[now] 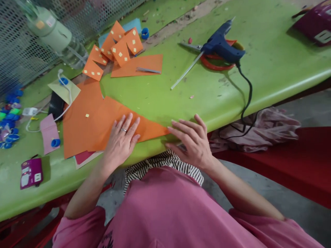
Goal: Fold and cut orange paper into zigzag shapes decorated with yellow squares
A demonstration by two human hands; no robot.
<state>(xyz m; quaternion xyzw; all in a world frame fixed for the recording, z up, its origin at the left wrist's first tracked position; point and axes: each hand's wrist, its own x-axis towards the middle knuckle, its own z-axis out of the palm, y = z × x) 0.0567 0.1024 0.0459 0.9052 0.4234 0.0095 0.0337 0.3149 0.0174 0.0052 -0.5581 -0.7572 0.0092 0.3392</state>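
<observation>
A large sheet of orange paper (85,100) lies on the green table near its front edge, narrowing to a point on the right. My left hand (122,141) rests flat on the sheet with its fingers out. At the pointed tip, my right hand (192,139) has its fingers spread, the fingertips touching or just beside the paper. A tiny pale yellow square (87,115) sits on the sheet. Behind it stand folded orange paper pieces (121,51) dotted with small yellow squares, and tweezers (148,70) lie on an orange strip (124,70).
A blue glue gun (219,43) with a black cord rests over orange-handled scissors (192,46) at the back right. A water bottle (55,36) stands back left. Blue caps (10,120), a white cable (70,96) and a purple pouch (31,173) lie left.
</observation>
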